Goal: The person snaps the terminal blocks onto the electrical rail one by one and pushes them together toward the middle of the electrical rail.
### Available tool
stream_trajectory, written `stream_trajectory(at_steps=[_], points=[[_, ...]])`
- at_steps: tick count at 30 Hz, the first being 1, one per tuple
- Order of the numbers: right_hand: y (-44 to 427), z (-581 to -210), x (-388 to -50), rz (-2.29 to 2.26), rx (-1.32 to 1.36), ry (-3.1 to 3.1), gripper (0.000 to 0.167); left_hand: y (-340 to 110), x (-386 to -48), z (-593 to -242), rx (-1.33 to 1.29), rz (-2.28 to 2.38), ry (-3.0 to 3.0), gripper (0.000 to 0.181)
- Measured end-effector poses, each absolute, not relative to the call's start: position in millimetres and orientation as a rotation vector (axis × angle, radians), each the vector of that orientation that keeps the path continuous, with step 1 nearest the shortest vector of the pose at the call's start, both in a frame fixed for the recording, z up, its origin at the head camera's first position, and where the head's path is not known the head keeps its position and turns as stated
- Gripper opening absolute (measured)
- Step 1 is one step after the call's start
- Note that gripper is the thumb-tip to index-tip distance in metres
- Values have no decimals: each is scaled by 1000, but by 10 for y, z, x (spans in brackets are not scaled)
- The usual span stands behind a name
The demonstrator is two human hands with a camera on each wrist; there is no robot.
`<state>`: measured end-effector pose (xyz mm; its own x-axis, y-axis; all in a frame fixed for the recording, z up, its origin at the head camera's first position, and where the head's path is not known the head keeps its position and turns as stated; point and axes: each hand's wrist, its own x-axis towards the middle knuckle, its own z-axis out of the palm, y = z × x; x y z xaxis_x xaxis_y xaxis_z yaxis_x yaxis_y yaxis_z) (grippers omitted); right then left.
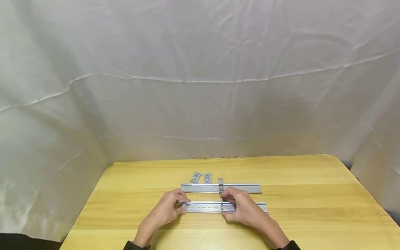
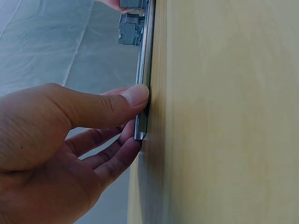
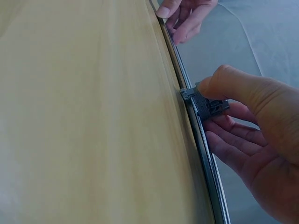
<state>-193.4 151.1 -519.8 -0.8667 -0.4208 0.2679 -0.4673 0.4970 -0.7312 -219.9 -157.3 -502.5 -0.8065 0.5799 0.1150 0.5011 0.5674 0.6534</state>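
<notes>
The left hand (image 1: 168, 207) grips the left end of the nearer slotted metal rail (image 1: 204, 207), thumb on the near edge and fingers on the far one. In the left wrist view its thumb and fingers (image 2: 136, 95) pinch that rail end. The right hand (image 1: 245, 209) holds a thin grey module (image 1: 222, 205) standing across the nearer rail, right of its middle. In the right wrist view the module (image 3: 205, 101) sits between thumb and fingers, against the rail (image 3: 205, 158).
Behind lies a second metal rail (image 1: 200, 188), carrying a few grey modules (image 1: 221, 185). Two loose grey modules (image 1: 196, 177) (image 1: 207, 178) lie beyond it on the wooden table (image 1: 306, 194). Pale fabric (image 1: 200, 111) hangs around the back and sides.
</notes>
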Motion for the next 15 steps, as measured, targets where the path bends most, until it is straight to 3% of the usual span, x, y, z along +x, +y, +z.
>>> stream_trajectory(at_steps=[15], points=[[1515, -5159, -1916, 1307, 845, -2655, 44, -1576, -2194, -5019, 924, 1067, 2685, 28]])
